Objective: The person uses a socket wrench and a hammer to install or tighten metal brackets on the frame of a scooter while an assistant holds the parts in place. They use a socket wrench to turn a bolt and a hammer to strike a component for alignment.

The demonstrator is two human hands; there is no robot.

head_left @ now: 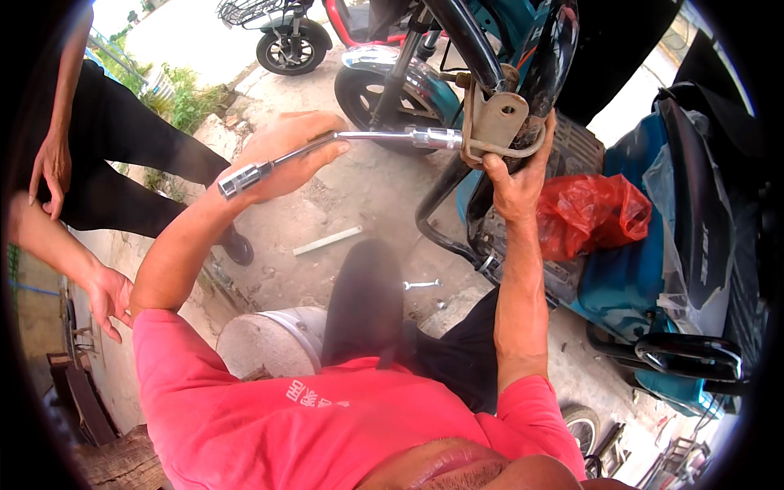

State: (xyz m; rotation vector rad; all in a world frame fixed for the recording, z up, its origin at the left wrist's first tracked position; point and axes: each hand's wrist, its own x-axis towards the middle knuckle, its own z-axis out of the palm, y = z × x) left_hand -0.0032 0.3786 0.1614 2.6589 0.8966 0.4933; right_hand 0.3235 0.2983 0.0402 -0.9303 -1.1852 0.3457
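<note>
My left hand (290,155) is closed round the middle of a chrome socket wrench (376,136) with angled arms. One arm ends in a socket near my left wrist. The other reaches right, its socket against a rusty metal bracket (496,118) on the black tube frame (559,49) of a teal electric vehicle. Whatever sits inside that socket is hidden. My right hand (521,192) grips the bracket from below, thumb on its bent rod, fingers partly hidden behind it.
At left stands another person in black trousers (135,135), one hand (110,298) close to my left elbow. An open-end wrench (423,284) and a pale strip (327,240) lie on the ground. A white bucket (306,327) is beside my leg; a red plastic bag (592,214) rests on the vehicle.
</note>
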